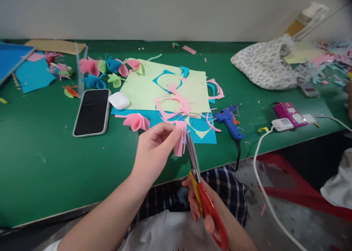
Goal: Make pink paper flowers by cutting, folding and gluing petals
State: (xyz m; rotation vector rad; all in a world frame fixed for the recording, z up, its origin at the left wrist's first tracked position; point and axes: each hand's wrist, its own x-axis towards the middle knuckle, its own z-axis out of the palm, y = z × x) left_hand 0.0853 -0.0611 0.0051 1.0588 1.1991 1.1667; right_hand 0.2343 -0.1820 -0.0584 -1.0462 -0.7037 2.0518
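Observation:
My left hand (155,148) pinches a small piece of pink paper (179,143) whose lower edge is slit into narrow strips. My right hand (202,205) grips scissors (204,192) with one red and one yellow handle. Their blades point up beside the right edge of the pink paper, nearly together. Beyond my hands lie a pale green sheet (143,88) and a blue sheet (207,137), strewn with cut-out pink and blue paper scraps (172,108). A pink paper flower (136,122) rests left of the held paper.
Left of my hands are a phone (92,113), a white earphone case (119,100) and several paper flowers (112,65). Rightward lie a blue glue gun (229,122), a patterned cloth pouch (262,64) and a purple device (290,114) with a white cable. Another person's sleeve (339,181) shows at far right.

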